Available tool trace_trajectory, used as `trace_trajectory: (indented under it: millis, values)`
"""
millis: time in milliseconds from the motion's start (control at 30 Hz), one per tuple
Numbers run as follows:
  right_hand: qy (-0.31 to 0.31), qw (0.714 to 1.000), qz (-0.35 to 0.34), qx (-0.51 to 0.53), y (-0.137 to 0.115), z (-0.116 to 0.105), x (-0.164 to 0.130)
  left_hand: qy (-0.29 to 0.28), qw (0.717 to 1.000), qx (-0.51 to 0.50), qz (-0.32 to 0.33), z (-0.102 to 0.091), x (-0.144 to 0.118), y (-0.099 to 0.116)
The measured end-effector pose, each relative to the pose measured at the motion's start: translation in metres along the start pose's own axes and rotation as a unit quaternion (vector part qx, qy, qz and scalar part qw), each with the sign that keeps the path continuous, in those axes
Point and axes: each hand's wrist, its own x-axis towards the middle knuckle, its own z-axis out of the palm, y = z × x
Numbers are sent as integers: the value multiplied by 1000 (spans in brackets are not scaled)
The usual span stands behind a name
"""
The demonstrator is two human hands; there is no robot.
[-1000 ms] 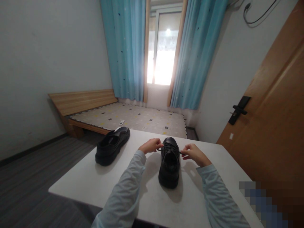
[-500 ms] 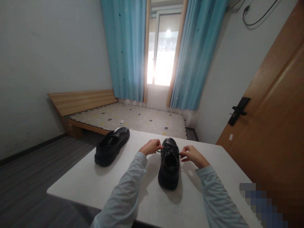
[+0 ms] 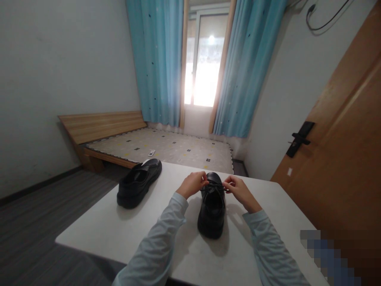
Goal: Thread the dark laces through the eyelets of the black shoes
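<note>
Laced shoe: the black shoe (image 3: 211, 217) stands sole-down on the white table (image 3: 104, 230), just right of centre in the lower half of the frame, between the two hands.
Laces: the black laces (image 3: 214, 186) are in place across the front of the shoe and being handled there; no finished bow can be made out, so the lacework looks under way – how much is left I cannot tell.
Toe and heel: the toe points to the top of the frame, the heel to the bottom; the long axis runs almost straight up the picture.
Left hand: the left hand (image 3: 192, 185) has its fingertips drawn together at the shoe's left side, apparently pinching a lace.
Right hand: the right hand (image 3: 240, 194) pinches likewise from the right – thumb and forefinger close on a dark strand.
Other shoe: a second shoe (image 3: 132, 193) rests left of centre, well apart, toe to upper right.
</note>
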Motion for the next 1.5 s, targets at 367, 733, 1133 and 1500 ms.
trace_trajectory:
  millis: [367,733,1133,1500]
  values:
    - [-149,985,-82,-41,-17,-6,-11,24,988,-37,147,-15,-5,28]
    - [-182,978,-101,-34,-10,-10,-13,-36,946,242,214,-16,-28,58]
    - [-179,977,-111,-34,-9,-9,-14,-11,898,348,271,9,-16,63]
    - [-171,978,-108,-41,-5,-9,-14,-1,867,370,333,14,-16,66]
